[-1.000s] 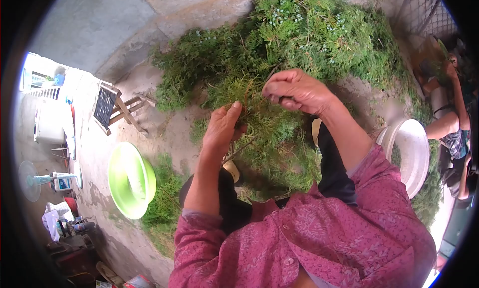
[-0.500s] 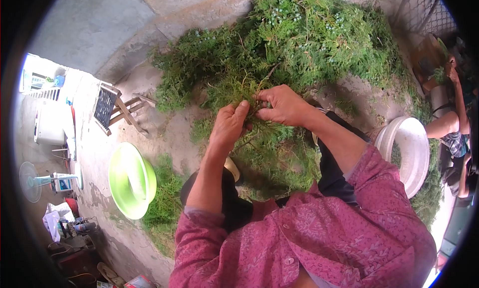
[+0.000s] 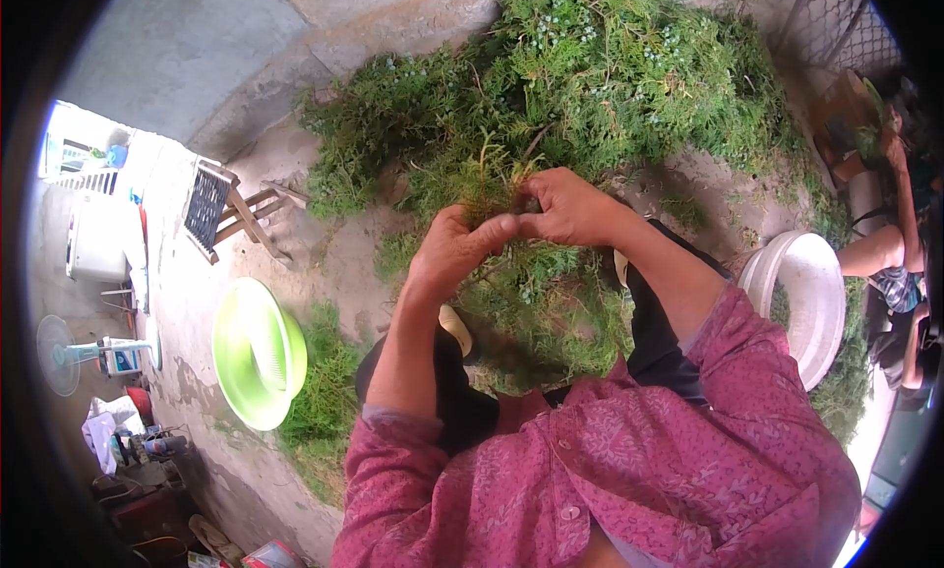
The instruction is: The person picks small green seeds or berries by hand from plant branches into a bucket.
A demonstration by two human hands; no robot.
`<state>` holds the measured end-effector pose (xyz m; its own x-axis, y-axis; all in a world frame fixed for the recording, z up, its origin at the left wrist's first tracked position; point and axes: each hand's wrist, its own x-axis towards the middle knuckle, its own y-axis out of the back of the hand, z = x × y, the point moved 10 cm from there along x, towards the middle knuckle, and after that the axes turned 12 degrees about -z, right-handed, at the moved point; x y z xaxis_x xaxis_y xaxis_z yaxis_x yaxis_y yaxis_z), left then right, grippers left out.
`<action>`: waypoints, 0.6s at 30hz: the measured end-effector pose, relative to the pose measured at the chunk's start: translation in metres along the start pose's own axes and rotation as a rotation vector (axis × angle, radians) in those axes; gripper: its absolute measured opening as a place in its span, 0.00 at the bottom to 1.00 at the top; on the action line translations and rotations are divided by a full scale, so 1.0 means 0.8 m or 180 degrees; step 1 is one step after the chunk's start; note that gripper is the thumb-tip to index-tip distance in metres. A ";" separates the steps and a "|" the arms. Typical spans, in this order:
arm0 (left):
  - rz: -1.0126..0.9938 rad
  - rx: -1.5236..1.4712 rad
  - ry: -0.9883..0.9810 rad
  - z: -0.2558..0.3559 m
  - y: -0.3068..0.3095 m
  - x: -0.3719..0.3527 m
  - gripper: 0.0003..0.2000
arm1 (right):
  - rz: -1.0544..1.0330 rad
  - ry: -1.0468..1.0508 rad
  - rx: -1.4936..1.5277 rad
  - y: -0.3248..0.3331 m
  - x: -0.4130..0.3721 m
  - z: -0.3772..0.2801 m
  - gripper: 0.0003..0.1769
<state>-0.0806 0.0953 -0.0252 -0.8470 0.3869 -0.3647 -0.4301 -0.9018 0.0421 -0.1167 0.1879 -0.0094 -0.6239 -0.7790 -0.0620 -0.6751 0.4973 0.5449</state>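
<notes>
My left hand [image 3: 454, 249] is closed around a leafy evergreen sprig [image 3: 484, 189], its thumb stretched toward the other hand. Beside it, my right hand [image 3: 568, 209] pinches the same greenery at its right side, and the two hands meet at the thumbs. Feathery green tips stick up above my fingers; the lower part of the sprig is hidden by the hands. Beyond them rises a large heap of evergreen branches [image 3: 629, 86] dotted with pale bluish berries. More cut greenery [image 3: 551, 312] lies on the ground below my hands, between my legs.
A lime green basin [image 3: 228, 357] stands at the left next to loose greenery [image 3: 329, 371]. To the right is a white bucket [image 3: 821, 307]. A wooden folding stool [image 3: 211, 214] and a fan [image 3: 61, 355] are farther left. Another person's arm [image 3: 905, 189] shows at the right edge.
My left thumb has swung from pointing up to lying across toward my right hand. The hands have come together around the sprig, and its tips now stand upright above them.
</notes>
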 end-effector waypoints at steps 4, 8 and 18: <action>-0.0491 -0.0356 -0.0323 -0.003 -0.010 0.007 0.13 | -0.0636 -0.0285 0.1363 -0.027 -0.002 0.015 0.12; -0.0557 -0.0247 -0.0157 -0.009 -0.003 0.005 0.11 | -0.0858 -0.0726 0.2296 -0.030 -0.018 0.009 0.08; -0.0674 0.0924 -0.0279 -0.007 -0.024 0.010 0.08 | -0.0488 -0.1280 0.2855 -0.045 -0.068 0.043 0.06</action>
<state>-0.0777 0.1146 -0.0338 -0.7478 0.5856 -0.3130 -0.6589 -0.7126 0.2409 -0.0720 0.2251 -0.0547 -0.4801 -0.7540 -0.4483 -0.7038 0.6361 -0.3162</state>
